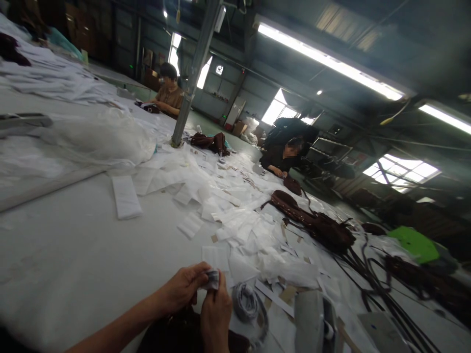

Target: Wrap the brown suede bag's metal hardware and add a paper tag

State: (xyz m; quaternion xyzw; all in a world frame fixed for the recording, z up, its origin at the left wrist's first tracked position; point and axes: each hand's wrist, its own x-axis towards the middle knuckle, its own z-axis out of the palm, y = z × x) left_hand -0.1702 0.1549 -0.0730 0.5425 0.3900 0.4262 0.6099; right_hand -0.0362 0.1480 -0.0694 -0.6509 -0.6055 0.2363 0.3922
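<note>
My left hand (pixel 184 287) and my right hand (pixel 216 314) meet low in the picture, above the near edge of a large pale table (pixel 73 255). Both pinch a small folded grey-white piece (pixel 212 278) between their fingertips. Under my hands lies a dark brown leather item (pixel 176 333), partly hidden by them. A grey roll of tape (pixel 246 304) sits just right of my right hand.
White paper scraps (pixel 235 215) litter the table's middle. Brown bags (pixel 316 225) and dark straps (pixel 375 284) lie to the right, with a green sheet (pixel 415 242) beyond. A metal post (pixel 191 73) rises from the table. Two other people (pixel 169 93) (pixel 287 157) work at the far side.
</note>
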